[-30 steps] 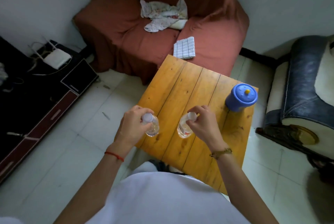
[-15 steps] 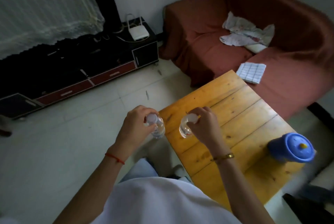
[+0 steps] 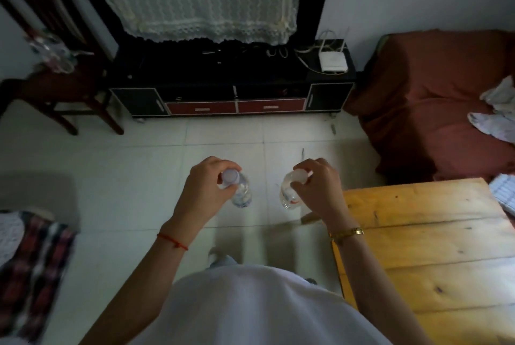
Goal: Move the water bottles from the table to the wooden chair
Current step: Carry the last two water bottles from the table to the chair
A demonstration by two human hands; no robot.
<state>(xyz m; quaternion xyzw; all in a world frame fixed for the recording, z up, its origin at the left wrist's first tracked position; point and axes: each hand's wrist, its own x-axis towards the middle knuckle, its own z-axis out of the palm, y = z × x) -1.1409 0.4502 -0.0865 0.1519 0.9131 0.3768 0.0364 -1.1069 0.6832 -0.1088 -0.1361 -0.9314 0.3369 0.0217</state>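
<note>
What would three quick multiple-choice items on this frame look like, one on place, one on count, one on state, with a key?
1. Where is the wooden chair?
A. Upper left, beside the dark TV cabinet
B. On the wooden table
C. In front of the red sofa

2. How many water bottles are held?
A. One
B. Two
C. Three

3. What is the state of the bottles?
A. Standing on the table
B. Lying on the floor
C. Lifted over the tiled floor, gripped near the caps

Key:
1 A: the chair stands left of the TV cabinet, far from the sofa.
2 B: the left hand holds the left bottle and the right hand holds the right bottle.
3 C: both hang over floor tiles, left of the table.
</note>
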